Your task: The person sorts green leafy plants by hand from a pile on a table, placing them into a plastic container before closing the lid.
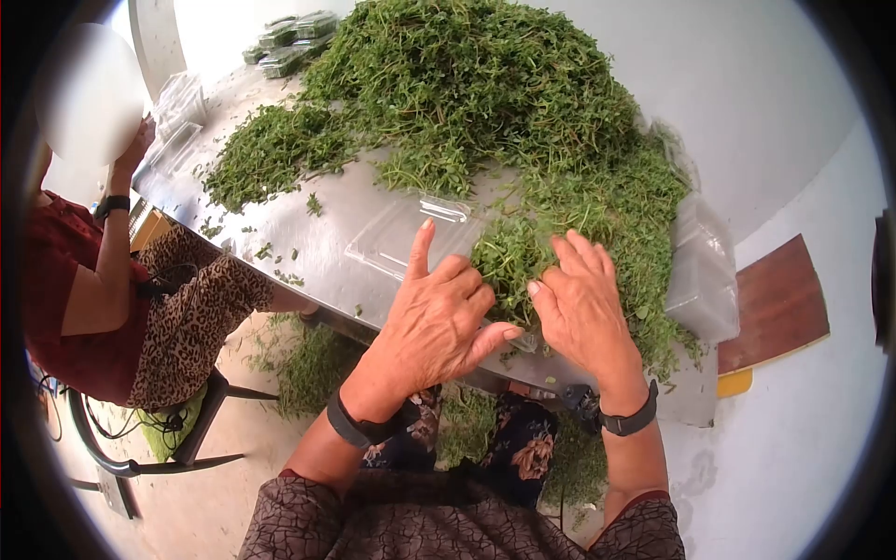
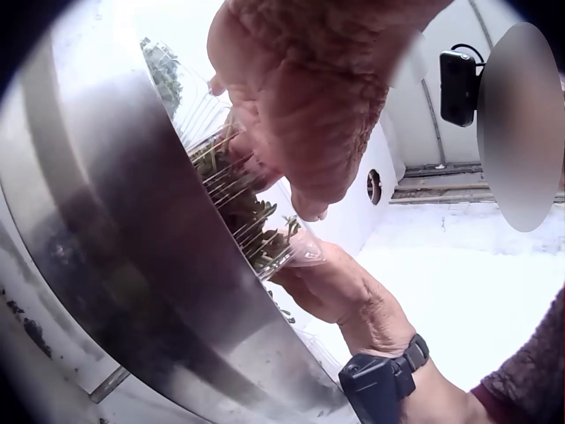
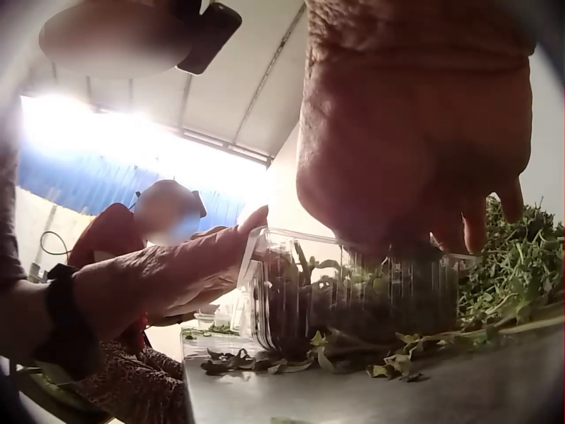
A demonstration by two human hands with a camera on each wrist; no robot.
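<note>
A clear plastic box (image 3: 353, 296) filled with green sprigs (image 1: 509, 257) stands at the table's near edge, its open lid (image 1: 392, 233) lying to the left in the head view. My left hand (image 1: 434, 322) is at the box's left side, index finger and thumb spread apart, the other fingers bent; in the right wrist view its thumb touches the box's corner. My right hand (image 1: 583, 308) rests over the box's right part with its fingers loosely bent onto the greens. The fingertips are partly hidden among the leaves.
A large heap of greens (image 1: 467, 84) covers the table's far side, with a smaller pile (image 1: 271, 154) left. Filled boxes (image 1: 289, 47) stand at the back left, stacked empty boxes (image 1: 700, 271) at the right edge. Another person (image 1: 93, 271) sits at the left.
</note>
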